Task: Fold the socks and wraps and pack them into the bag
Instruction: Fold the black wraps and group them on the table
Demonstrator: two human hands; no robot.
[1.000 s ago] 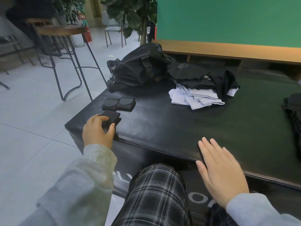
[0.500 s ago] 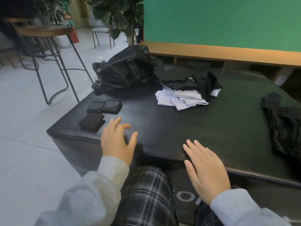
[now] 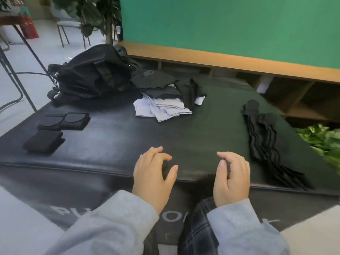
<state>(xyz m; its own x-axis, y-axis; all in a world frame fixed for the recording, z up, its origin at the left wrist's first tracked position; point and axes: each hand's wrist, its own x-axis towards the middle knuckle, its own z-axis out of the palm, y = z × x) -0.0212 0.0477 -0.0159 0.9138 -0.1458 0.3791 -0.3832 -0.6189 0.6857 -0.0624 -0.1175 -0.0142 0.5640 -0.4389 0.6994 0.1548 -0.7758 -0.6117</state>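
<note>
Surface: black padded bench [image 3: 114,155], white lettering on front face, partly hidden. Item 1: black bag [image 3: 92,74], slumped, far-left corner of bench. Item 2: pile of black garments [image 3: 165,85] just right of bag, touching it; white/pale socks [image 3: 161,109] bunched at pile's near edge, unfolded. Item 3: two folded black wraps [image 3: 64,121] side by side, touching, left part of bench. Item 4: one more folded black wrap [image 3: 43,142] nearer the left front edge, just beside the pair, apart from it. Item 5: long black wraps [image 3: 265,142] laid out unfolded in a strip, right side of bench, running near-to-far, w/ wavy edges. Left hand [image 3: 152,173]: over front edge of bench, centre, fingers loosely curled, thumb out, holding nothing; can't tell if fingertips touch the surface. Right hand [image 3: 231,177]: near the left one, apart, fingers loosely curled, empty; just left of the unfolded strip, not touching it. Both w/ grey sleeves [image 3: 114,227]. Bkgd: green wall [image 3: 230,24], wooden shelf unit [image 3: 220,61] beneath, potted tree [image 3: 103,17] and stool legs far left, green leaves [image 3: 323,138] at right edge.
</note>
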